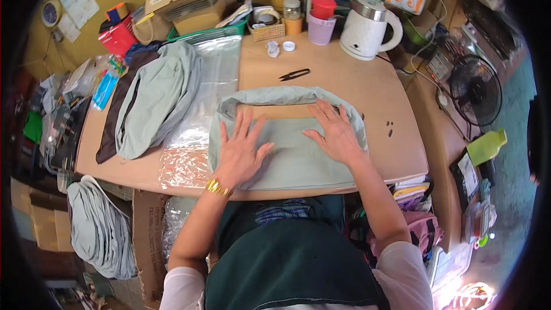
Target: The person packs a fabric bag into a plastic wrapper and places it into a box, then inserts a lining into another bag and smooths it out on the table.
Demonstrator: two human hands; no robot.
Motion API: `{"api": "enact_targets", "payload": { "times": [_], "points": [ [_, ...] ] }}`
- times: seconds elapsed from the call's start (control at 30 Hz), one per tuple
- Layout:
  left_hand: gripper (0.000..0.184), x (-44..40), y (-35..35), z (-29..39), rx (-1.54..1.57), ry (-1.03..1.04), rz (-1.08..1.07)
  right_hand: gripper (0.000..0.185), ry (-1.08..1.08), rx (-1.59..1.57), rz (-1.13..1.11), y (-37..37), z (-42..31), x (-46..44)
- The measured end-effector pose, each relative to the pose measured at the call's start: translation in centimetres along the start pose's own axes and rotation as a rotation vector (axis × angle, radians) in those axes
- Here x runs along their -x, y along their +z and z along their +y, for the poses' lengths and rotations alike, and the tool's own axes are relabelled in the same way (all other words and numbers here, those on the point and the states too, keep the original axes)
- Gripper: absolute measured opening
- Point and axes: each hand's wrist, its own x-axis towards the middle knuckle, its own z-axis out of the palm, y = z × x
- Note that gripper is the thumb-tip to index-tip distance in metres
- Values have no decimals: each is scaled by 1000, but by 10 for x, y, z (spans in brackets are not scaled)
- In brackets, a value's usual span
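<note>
A pale grey-green piece of fabric [293, 155] lies spread on the table in front of me, its far edge bunched into a thick curved roll. My left hand [241, 152] rests on its left part, fingers spread and pointing away from me; a gold watch or bracelet [218, 188] circles that wrist. Over the right part lies my right hand [334, 133], palm down, fingertips at the rolled edge. Neither hand grips anything. Just beyond the roll is a pair of black thread snips [294, 74].
Left on the table [396, 149] are clear plastic sheeting [215, 74] and more grey-green fabric [158, 97] over dark cloth. A white kettle [363, 28], cups [321, 28] and a cardboard box [198, 14] line the back. A black fan [475, 89] stands right; folded fabric [100, 232] hangs lower left.
</note>
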Motion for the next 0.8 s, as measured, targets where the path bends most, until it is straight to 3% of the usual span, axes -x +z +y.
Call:
{"api": "enact_targets", "payload": {
  "times": [0.1, 0.17, 0.27, 0.33, 0.4, 0.47, 0.5, 0.57, 0.6, 0.67, 0.77, 0.8],
  "points": [
    [67, -13, 10, -25, -186, 9, 17, 63, -93, 228, 135, 20, 12, -29],
    [65, -5, 8, -36, -121, 162, 26, 62, -94, 252, 89, 18, 26, -31],
    [73, 29, -13, -30, -13, 217, -7, 63, -120, 250, 92, 15, 30, -36],
    [80, 53, -31, -25, 60, 297, -81, 65, -109, 284, 125, -10, -10, -15],
    [79, 75, -30, -34, 49, 237, -150, 67, -112, 321, 149, -7, -31, 13],
    [73, 94, -38, -54, 152, 143, -216, 70, -90, 262, -94, 9, -40, 36],
    [73, 93, -46, -69, 152, 129, -210, 70, -104, 262, -97, 9, -31, 34],
    [63, 96, -64, -101, 238, 28, 114, 74, -58, 304, -17, 9, -4, 29],
    [63, 101, -67, -112, 235, 20, 115, 74, -66, 301, -19, 4, -3, 28],
    [46, 106, -62, -138, -65, -237, 289, 69, 30, 203, -83, -13, -7, 20],
    [29, 106, -41, -187, 66, -79, 339, 57, -34, 284, -141, -20, -27, 1],
    [18, 104, -47, -174, 4, -93, 402, 51, -169, 134, -36, -15, -53, -7]
  ]
}}
